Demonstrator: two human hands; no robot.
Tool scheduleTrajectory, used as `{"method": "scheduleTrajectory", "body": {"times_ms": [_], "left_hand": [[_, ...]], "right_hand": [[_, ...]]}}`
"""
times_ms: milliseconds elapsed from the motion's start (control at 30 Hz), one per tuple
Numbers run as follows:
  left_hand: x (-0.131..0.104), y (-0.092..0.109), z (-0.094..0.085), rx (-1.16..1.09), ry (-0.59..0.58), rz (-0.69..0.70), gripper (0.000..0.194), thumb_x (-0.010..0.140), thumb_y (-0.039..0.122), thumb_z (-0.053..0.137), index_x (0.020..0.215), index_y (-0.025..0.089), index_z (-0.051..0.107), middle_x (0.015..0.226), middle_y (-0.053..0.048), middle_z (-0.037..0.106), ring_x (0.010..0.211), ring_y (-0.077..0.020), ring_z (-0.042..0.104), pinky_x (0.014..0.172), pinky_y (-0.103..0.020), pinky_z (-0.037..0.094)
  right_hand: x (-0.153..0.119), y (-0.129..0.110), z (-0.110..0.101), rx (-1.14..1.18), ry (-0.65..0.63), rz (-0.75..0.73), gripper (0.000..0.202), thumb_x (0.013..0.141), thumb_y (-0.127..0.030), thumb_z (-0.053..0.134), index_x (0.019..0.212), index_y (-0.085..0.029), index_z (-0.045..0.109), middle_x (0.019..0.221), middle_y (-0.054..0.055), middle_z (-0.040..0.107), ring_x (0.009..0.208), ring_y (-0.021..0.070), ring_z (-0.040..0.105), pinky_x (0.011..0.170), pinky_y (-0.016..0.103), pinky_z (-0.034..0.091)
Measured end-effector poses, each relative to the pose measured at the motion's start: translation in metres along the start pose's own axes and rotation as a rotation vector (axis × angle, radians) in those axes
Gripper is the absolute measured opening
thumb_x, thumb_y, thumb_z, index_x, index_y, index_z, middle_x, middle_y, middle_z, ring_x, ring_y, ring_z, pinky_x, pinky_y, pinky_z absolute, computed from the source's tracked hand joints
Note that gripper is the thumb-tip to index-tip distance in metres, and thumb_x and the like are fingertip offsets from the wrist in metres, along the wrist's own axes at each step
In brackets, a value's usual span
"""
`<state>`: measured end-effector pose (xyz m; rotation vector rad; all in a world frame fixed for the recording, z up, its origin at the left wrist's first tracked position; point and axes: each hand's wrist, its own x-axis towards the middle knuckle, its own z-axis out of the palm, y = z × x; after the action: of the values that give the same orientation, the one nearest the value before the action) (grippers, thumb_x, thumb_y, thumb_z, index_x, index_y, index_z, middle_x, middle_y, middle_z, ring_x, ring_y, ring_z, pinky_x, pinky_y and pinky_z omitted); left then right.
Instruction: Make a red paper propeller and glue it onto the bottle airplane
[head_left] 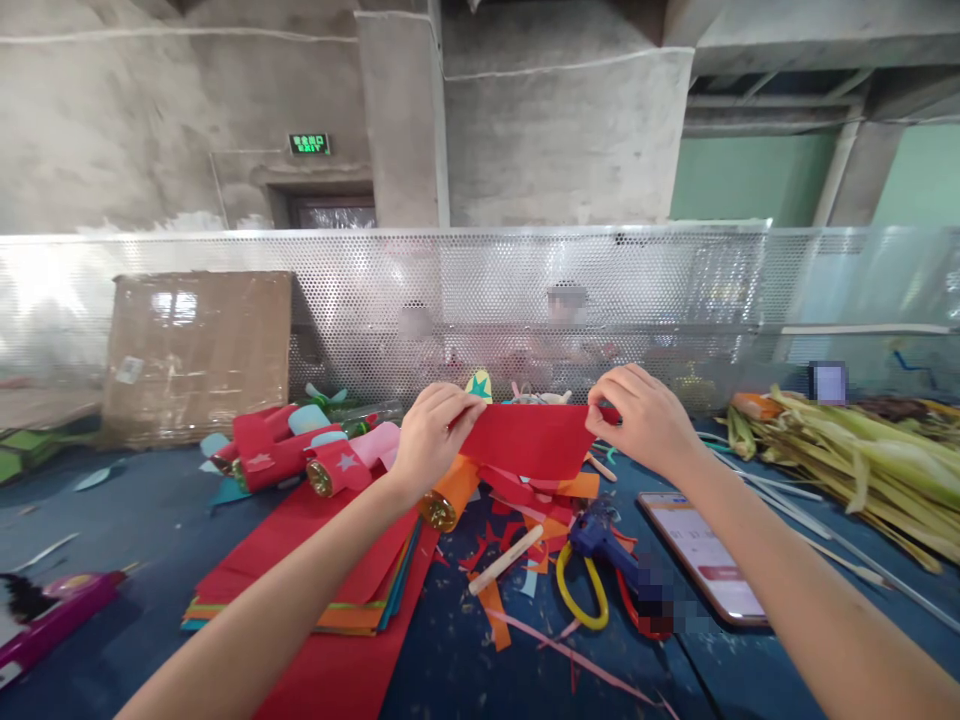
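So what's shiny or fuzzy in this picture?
In the head view, white glare spots the cardboard and washes out the left of the mesh screen; in the head view, people behind it look hazy, while the red paper looks clearer.

Back wall (562, 150): we've got bare grey concrete, pretty blotchy over on the left
Pillar (397, 120): same raw look, standing left of centre
White line (180, 36): thin, runs along the wall up high
Exit sign (309, 144): glowing green above a recessed doorway (334, 210)
Perforated screen (360, 290): see-through-ish, spans our whole view
Right side: pale green wall (754, 175) under chunky ceiling beams (817, 58)
Table (142, 570): dark blue top
Light: we get white glare on the screen's far left
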<state>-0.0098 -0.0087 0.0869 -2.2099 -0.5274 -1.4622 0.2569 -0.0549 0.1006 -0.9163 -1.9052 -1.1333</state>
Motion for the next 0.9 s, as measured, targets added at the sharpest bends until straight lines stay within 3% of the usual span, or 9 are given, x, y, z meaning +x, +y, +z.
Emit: {"method": "scheduleTrajectory", "body": {"times_ms": [300, 600, 800, 900], "left_hand": [[0.001, -0.001, -0.003, -0.025, -0.003, -0.067, 0.014, 0.091, 0.021, 0.054, 0.081, 0.018, 0.064, 0.074, -0.002, 0.067, 0.075, -0.0157, 0.059, 0.078, -0.031, 0.047], [0.004, -0.008, -0.008, -0.124, -0.057, -0.199, 0.013, 0.086, 0.017, 0.056, 0.090, 0.020, 0.069, 0.083, -0.003, 0.069, 0.078, -0.0155, 0.061, 0.076, -0.029, 0.049], [0.006, -0.008, -0.008, -0.512, -0.020, -0.634, 0.013, 0.077, 0.022, 0.063, 0.088, 0.023, 0.071, 0.085, -0.001, 0.069, 0.080, -0.0158, 0.063, 0.074, -0.028, 0.051], [0.006, -0.011, -0.007, -0.595, 0.002, -0.731, 0.016, 0.076, 0.028, 0.064, 0.089, 0.021, 0.070, 0.078, -0.001, 0.069, 0.072, -0.0148, 0.063, 0.063, -0.024, 0.052]], "right_hand": [[-0.001, 0.008, -0.007, 0.008, 0.019, 0.045, 0.015, 0.083, -0.013, 0.047, 0.071, -0.022, 0.049, 0.072, 0.006, 0.057, 0.072, 0.0229, 0.053, 0.074, 0.036, 0.047], [0.000, 0.010, -0.007, 0.169, -0.004, 0.246, 0.012, 0.092, -0.021, 0.041, 0.085, -0.021, 0.051, 0.080, 0.007, 0.058, 0.073, 0.0216, 0.058, 0.071, 0.035, 0.049], [-0.002, 0.015, -0.008, 0.290, -0.002, 0.365, 0.011, 0.090, -0.028, 0.047, 0.084, -0.023, 0.055, 0.080, 0.005, 0.062, 0.072, 0.0199, 0.060, 0.071, 0.033, 0.050], [-0.003, 0.016, -0.008, 0.355, -0.006, 0.445, 0.014, 0.088, -0.032, 0.050, 0.080, -0.022, 0.055, 0.079, 0.005, 0.063, 0.068, 0.0188, 0.062, 0.068, 0.032, 0.050]]}}
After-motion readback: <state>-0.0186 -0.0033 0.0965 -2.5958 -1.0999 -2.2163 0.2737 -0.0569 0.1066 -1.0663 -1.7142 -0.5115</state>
